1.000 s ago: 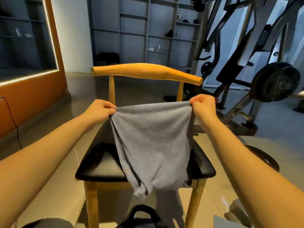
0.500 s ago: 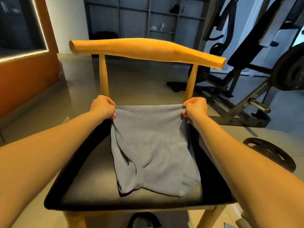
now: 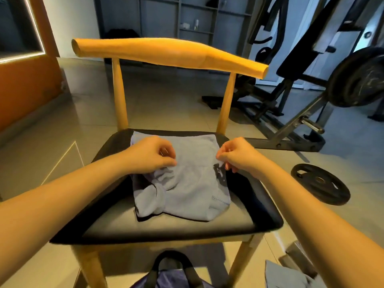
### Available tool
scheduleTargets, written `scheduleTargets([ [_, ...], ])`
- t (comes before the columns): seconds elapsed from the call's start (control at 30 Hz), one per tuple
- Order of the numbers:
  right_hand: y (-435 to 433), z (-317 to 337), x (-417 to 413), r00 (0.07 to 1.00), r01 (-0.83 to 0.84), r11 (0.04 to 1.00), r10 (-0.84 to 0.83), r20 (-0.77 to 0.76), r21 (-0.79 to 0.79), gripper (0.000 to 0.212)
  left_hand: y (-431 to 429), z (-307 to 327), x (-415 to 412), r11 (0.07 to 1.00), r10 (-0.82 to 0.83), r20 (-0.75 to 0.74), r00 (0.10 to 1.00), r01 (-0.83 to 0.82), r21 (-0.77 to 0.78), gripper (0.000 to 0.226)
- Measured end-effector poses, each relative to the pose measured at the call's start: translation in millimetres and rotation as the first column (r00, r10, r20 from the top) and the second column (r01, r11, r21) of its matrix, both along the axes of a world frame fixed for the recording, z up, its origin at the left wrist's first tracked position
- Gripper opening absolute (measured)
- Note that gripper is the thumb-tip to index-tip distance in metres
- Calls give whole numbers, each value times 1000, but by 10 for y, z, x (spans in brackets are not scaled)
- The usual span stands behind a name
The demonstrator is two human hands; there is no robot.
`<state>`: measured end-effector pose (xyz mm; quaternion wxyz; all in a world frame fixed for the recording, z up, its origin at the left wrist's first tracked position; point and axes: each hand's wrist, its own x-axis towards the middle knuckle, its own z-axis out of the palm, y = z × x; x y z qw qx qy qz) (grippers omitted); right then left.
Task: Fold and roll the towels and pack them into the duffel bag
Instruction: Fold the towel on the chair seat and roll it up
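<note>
The towel [image 3: 187,183] lies rumpled on the chair [image 3: 170,227] seat, with the bag [image 3: 172,273] on the floor below. The left hand [image 3: 151,154] pinches the bunched left folds; the right hand [image 3: 234,155] curls at the right edge, grip unclear. Best to draw both edges apart and flatten the lump before folding.

One chair [image 3: 170,54], one duffel bag [image 3: 166,280], one floor weight plate [image 3: 320,183], one towel [image 3: 187,183], perhaps a second towel [image 3: 284,277].

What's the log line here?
towel: rumpled on chair seat | left hand: pinches towel | right hand: pinches towel edge | duffel bag: on floor
</note>
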<state>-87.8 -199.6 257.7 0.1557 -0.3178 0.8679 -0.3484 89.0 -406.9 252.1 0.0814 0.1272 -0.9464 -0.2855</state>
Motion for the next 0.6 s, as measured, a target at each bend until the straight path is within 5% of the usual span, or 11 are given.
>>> scheduleTargets([
  [0.2, 502, 26, 605, 978, -204, 932, 184, 96, 298, 21, 682, -166, 211, 946, -70, 139, 988, 110, -305, 20],
  [0.4, 635, -207, 883, 990, -143, 978, 139, 39, 152, 21, 788, -329, 304, 929, -19, 55, 998, 38, -369, 26],
  [0.6, 1149, -160, 805, 980, 29, 998, -41, 194, 63, 15, 724, -377, 406, 938, -49, 10, 999, 50, -344, 26],
])
